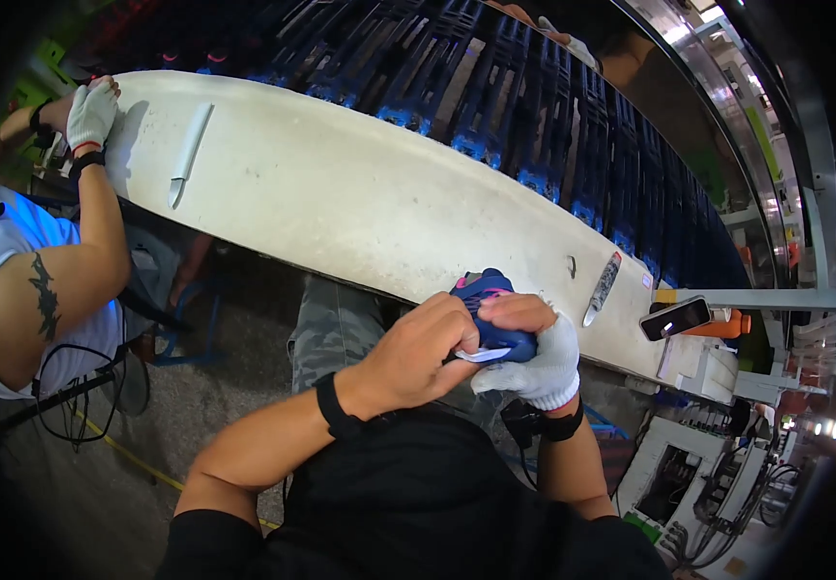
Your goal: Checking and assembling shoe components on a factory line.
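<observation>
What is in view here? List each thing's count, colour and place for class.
Bench: 1, whitish, across the middle
Navy item: 1, navy and pink, at the bench's near edge
White strip: 1, white, against the navy item
Pale-handled knife: 1, pale and silver, bench's left
Mottled-handled knife: 1, reddish and silver, bench's right
Small piece: 1, dark, left of that knife
Phone: 1, black, bench's right end
Orange object: 1, orange, beside the phone
Slats: many, dark blue, beyond the bench
Machine: 1, mostly white, lower right
Co-worker: 1, white top, far left
Trousers: 1 pair, grey camouflage, lower centre
Left hand: 1, bare, at the navy item
Right hand: 1, white glove, holding the navy item
</observation>
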`<state>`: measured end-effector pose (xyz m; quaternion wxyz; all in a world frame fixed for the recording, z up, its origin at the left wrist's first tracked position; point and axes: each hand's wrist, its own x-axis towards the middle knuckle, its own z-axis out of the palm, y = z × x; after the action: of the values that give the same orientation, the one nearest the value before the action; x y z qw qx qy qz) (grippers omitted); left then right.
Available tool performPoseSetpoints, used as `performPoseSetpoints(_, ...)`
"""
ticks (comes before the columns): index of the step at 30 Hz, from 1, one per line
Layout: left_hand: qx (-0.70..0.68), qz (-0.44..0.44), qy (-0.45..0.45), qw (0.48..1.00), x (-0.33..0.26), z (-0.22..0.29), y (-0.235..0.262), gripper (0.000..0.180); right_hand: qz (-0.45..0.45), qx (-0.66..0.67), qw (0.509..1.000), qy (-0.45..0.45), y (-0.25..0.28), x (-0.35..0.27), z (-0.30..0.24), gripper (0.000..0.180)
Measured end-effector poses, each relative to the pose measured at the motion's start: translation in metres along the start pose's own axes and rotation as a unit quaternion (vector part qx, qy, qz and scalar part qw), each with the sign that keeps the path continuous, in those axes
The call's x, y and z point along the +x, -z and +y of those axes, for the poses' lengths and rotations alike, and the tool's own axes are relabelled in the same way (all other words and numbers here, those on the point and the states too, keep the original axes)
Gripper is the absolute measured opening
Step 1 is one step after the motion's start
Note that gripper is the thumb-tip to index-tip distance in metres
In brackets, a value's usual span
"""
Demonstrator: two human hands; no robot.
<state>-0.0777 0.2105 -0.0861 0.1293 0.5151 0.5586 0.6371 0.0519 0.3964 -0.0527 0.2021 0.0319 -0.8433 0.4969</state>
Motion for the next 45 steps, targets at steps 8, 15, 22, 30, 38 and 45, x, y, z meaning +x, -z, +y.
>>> performPoseSetpoints(8, 0.026, -0.139, 0.025, 0.990, 0.013, -0.016, 0.028, 0.044, 0.017, -0.064, 0.996, 0.055, -0.015, -0.022, -0.003, 0.056)
performPoseSetpoints(15, 0.183, -0.116, 0.066, 0.974, -0.007, -0.021, 0.046, 0.039, 0.084, 0.092, 0.990, 0.059, -0.012, -0.019, 0.011, 0.040)
performPoseSetpoints(22, 0.312, -0.113, 0.016, 0.943, -0.018, -0.029, 0.041, 0.073, 0.237, 0.140, 0.961, 0.023, -0.027, -0.015, 0.023, 0.041)
performPoseSetpoints(30, 0.275, -0.083, -0.189, 0.939, 0.007, -0.008, 0.077, 0.053, 0.305, 0.506, 0.779, -0.210, -0.044, 0.004, 0.015, 0.059)
performPoseSetpoints(38, 0.230, -0.166, 0.002, 0.959, 0.064, 0.011, 0.090, 0.062, 0.029, 0.138, 0.990, -0.029, -0.035, 0.048, 0.024, 0.100)
performPoseSetpoints(45, 0.195, -0.199, 0.194, 0.940, 0.077, 0.000, 0.097, 0.075, 0.247, 0.293, 0.923, -0.042, -0.086, 0.072, 0.044, 0.041)
